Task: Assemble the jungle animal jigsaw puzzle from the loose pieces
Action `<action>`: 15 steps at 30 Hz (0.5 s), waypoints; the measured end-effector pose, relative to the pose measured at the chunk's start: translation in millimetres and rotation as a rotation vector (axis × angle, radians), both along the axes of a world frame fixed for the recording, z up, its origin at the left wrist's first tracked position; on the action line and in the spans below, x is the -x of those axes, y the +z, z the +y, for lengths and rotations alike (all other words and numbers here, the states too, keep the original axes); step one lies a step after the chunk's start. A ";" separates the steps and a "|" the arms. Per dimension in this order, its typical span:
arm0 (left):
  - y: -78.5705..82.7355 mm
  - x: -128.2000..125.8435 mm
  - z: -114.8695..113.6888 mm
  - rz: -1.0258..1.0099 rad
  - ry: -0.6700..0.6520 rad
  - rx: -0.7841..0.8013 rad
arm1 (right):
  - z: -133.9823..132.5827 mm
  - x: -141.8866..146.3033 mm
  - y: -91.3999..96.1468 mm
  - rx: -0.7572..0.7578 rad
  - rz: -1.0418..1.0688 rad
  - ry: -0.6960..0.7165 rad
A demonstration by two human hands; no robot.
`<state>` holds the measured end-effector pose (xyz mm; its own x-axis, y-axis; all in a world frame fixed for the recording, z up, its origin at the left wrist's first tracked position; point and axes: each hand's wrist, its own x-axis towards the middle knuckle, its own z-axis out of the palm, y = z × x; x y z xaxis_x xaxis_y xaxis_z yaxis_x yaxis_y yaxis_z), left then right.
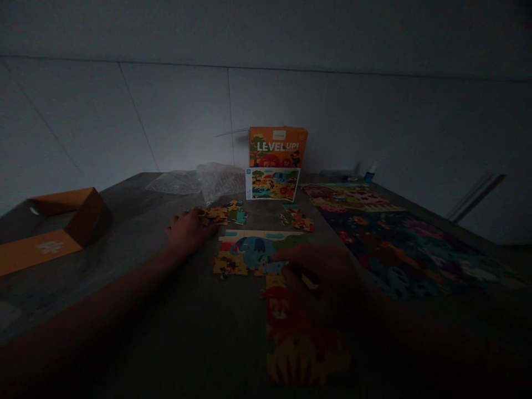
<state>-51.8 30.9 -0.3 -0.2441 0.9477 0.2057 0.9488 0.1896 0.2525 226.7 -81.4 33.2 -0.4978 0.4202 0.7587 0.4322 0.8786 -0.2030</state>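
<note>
The view is dim. A partly joined jigsaw puzzle (249, 252) with a blue elephant lies on the table in front of me. My right hand (322, 277) is over its right side, thumb and forefinger pinched at a puzzle piece (272, 265) by the lower edge. Below that hand is a joined lion section (286, 332), partly covered by the hand and its shadow. My left hand (189, 233) lies with fingers spread on the table, its fingertips beside a heap of loose puzzle pieces (226, 213). Another small group of pieces (298, 218) sits behind the puzzle.
A picture card (272, 184) leans on an orange puzzle box (277, 147) at the back. Bubble wrap (220, 180) lies left of it. An orange box lid (78, 221) stands far left. Large colourful puzzles (399, 244) cover the right side, with a small bottle (369, 174) behind.
</note>
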 end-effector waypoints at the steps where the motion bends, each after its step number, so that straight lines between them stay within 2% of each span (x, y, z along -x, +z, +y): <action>1: -0.2 0.2 0.1 -0.013 -0.001 -0.004 | 1.7 1.1 -3.3 0.038 0.003 0.006; 6: 2.2 -4.2 -5.1 -0.094 -0.043 -0.081 | 6.1 4.9 -11.7 0.206 -0.010 -0.026; 11: 6.7 -1.8 -7.0 -0.231 -0.108 -0.288 | 9.3 2.8 -16.4 0.340 -0.036 -0.053; 15: 8.4 8.5 -2.0 -0.326 -0.025 -0.425 | 12.9 0.1 -20.2 0.405 -0.056 -0.064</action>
<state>-60.3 28.9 8.1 -0.3383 0.8036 0.4898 0.8111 -0.0148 0.5847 226.6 -68.5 13.0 -0.4967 0.7107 0.4982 0.5040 0.7034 -0.5012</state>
